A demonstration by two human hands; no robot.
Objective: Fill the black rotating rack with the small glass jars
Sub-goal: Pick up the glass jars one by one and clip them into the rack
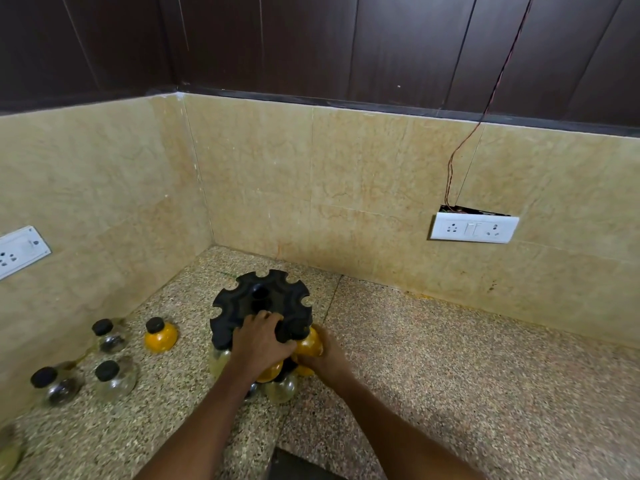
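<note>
The black rotating rack (263, 299) stands on the speckled counter near the corner, its notched top disc facing me. My left hand (258, 341) grips the front edge of that disc. My right hand (323, 355) holds a jar of yellow powder (309, 344) at the rack's right front notch, under the disc. Other jars hang lower in the rack: a pale one at the left (219, 362), a clear one at the front (280, 389) and a yellow one (270, 374) partly hidden by my left wrist. Loose jars stand to the left: a yellow one (161, 336) and three clear ones (109, 337) (114, 379) (57, 386).
The counter (450, 375) meets beige stone walls behind and to the left. A white socket plate (474, 228) with a hanging wire is on the back wall, and another socket (20, 251) on the left wall. Part of another jar (8, 452) shows at the lower left edge.
</note>
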